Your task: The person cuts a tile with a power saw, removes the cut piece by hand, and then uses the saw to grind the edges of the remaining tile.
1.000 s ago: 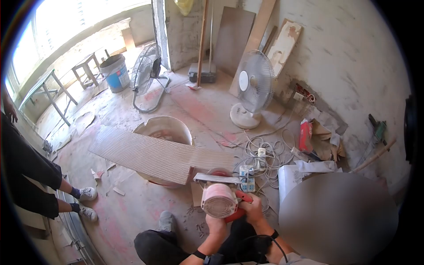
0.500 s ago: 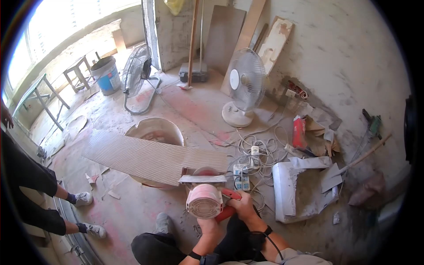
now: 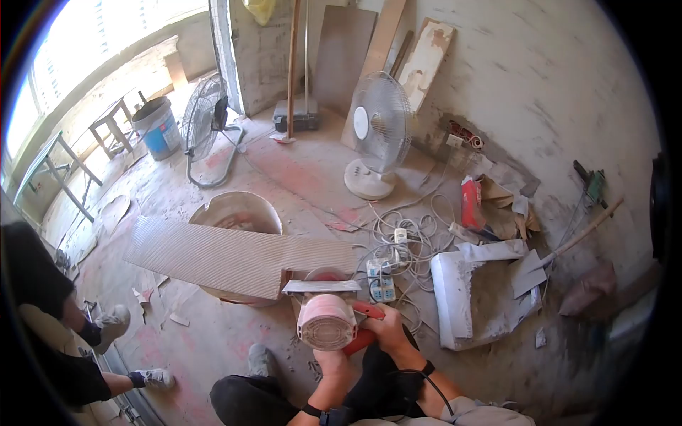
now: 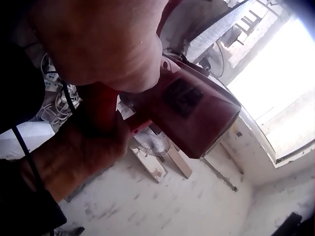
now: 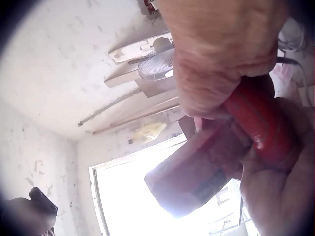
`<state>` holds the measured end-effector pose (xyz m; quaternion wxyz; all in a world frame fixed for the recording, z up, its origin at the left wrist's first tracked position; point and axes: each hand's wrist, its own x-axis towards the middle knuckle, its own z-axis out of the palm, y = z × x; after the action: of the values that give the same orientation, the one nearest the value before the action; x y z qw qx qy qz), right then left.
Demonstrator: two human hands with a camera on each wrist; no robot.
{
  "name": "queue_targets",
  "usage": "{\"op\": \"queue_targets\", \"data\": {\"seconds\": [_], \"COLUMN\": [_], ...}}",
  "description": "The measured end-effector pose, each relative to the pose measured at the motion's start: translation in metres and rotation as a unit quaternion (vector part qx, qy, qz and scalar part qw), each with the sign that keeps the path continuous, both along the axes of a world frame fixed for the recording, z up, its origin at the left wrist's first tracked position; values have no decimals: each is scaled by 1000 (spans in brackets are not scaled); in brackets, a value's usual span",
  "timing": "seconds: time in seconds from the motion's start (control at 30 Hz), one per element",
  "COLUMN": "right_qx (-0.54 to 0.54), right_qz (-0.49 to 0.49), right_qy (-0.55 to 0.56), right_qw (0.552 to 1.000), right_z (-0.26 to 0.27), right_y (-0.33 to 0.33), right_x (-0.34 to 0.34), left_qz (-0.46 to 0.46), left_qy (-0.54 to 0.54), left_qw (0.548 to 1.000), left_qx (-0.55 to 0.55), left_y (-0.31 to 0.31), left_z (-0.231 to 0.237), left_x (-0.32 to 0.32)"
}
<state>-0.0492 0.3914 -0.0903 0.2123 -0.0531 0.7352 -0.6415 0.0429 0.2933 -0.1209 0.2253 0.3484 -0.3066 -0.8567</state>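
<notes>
Well, both hands are gripping the saw [image 3: 327, 323], which is sitting at the near edge of the ridged board [image 3: 213, 252], toward its right end. The left hand [image 3: 334, 366] and the right hand [image 3: 389, 330] are both curling closely round its red handle [image 3: 360, 342]; the wrist views are showing no slack there, though some fingers are hiding. The saw is looking heavy and hard-cased, its weight probably pulling forward at the motor, so that handle is offering the surest hold, well away from the blade [image 3: 327, 272]. Dust on the casing may be making it slick. Whether the blade is touching the board, I'm not able to tell.

The board is lying across the bucket [image 3: 268, 213], both ends overhanging; it is seeming stiff, perhaps brittle, and likely to be tipping if pressed at an end. To the right, a power strip [image 3: 380, 279] and tangled cords [image 3: 423, 245] are crowding the saw, while the fan [image 3: 383, 124] is standing well beyond. Leftward, another person's shoes [image 3: 153, 378] are keeping well apart from the blade.
</notes>
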Motion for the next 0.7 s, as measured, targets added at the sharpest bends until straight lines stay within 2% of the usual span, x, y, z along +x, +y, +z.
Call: {"op": "queue_targets", "data": {"seconds": [0.17,0.2,0.27,0.33,0.4,0.5,0.53,0.7], "right_qx": [-15,-16,-19,-22,-47,-29,-14,-49], "right_qz": [-31,-36,-40,-41,-38,-13,-2,-44], "right_qy": [-25,-24,-25,-29,-43,-19,-3,-38], "right_qw": [999,999,999,998,997,999,1000,997], "right_z": [-12,-1,4,-4,-9,-20,-22,-15], "right_y": [13,14,14,15,8,2,3,5], "right_x": [4,6,5,3,1,-1,-1,6], "left_qz": [2,3,-30,-29,3,14,4,-2], "left_qy": [5,12,-21,-19,15,-8,-21,-8], "left_qw": [998,997,989,987,999,999,998,1000], "left_qx": [59,75,-146,-159,36,33,56,13], "left_y": [7,8,13,11,4,-2,-4,-1], "left_z": [3,7,-3,-5,-4,9,27,-16], "left_x": [-3,-5,-2,-3,-7,-5,-4,-3]}}
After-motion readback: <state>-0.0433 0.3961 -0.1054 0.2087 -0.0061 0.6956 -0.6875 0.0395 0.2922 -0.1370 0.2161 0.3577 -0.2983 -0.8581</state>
